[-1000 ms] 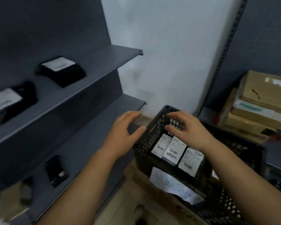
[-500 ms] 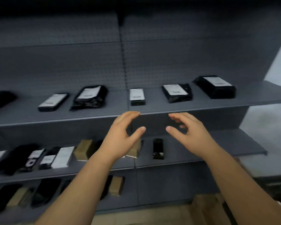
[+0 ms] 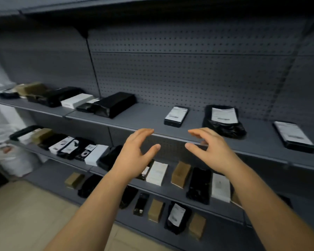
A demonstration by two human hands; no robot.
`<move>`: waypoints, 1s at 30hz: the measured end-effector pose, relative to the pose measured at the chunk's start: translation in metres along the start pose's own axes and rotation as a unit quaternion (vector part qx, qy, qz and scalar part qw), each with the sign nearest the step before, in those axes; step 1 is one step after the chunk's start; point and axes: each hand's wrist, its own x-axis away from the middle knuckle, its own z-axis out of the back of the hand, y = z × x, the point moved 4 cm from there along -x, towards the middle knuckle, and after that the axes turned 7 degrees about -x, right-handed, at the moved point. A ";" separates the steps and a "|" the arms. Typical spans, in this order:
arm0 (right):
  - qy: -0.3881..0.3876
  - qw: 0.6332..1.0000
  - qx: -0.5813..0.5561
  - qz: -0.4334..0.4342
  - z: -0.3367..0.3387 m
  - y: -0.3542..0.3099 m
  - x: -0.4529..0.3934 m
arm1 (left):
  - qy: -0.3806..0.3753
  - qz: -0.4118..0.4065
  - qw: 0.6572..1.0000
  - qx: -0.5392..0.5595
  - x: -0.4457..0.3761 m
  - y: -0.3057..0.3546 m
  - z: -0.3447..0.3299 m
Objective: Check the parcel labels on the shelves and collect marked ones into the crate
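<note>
Here, left hand (image 3: 134,153) and right hand (image 3: 209,151) empty, labelled parcel (image 3: 175,116) beyond grip

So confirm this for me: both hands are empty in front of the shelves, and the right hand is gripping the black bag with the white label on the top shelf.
Not quite. Both hands are empty, but the right hand is not gripping the black bag. The head view shows its fingers loosely curled in the air at the front edge of the top shelf, clear of the bag. The left hand hovers likewise.
</note>
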 end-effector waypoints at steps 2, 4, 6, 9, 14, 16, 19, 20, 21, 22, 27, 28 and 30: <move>-0.007 1.000 -0.003 0.003 -0.023 -0.002 -0.030 | 0.014 0.012 1.000 -0.009 -0.014 -0.030 0.010; -0.018 1.000 -0.009 0.014 -0.044 -0.001 -0.058 | 0.026 0.026 0.999 -0.015 -0.028 -0.058 0.016; -0.031 0.999 -0.013 0.023 -0.064 0.004 -0.085 | 0.032 0.038 0.998 -0.024 -0.041 -0.081 0.020; -0.041 0.998 -0.023 0.034 -0.089 0.008 -0.130 | 0.029 0.060 0.997 -0.032 -0.067 -0.110 0.025; -0.073 0.994 -0.045 0.061 -0.129 -0.005 -0.209 | 0.041 0.087 0.991 -0.094 -0.109 -0.155 0.059; -0.089 0.992 -0.056 0.073 -0.151 -0.014 -0.237 | 0.055 0.101 0.987 -0.113 -0.121 -0.175 0.073; -0.102 0.988 -0.066 0.090 -0.184 -0.027 -0.268 | 0.062 0.128 0.982 -0.122 -0.131 -0.205 0.085; -0.104 0.988 -0.071 0.093 -0.192 -0.031 -0.276 | 0.059 0.132 0.982 -0.122 -0.135 -0.214 0.088; -0.106 0.987 -0.072 0.094 -0.201 -0.035 -0.284 | 0.056 0.133 0.982 -0.125 -0.139 -0.224 0.092; -0.107 0.987 -0.071 0.094 -0.208 -0.039 -0.293 | 0.055 0.132 0.981 -0.131 -0.146 -0.235 0.096; -0.079 0.991 -0.049 0.092 -0.242 -0.053 -0.334 | 0.048 0.097 0.987 -0.122 -0.193 -0.290 0.106; -0.070 0.993 -0.045 0.085 -0.249 -0.054 -0.340 | 0.039 0.089 0.989 -0.110 -0.204 -0.301 0.105; -0.047 0.996 -0.027 0.065 -0.265 -0.055 -0.351 | 0.016 0.065 0.994 -0.083 -0.224 -0.324 0.101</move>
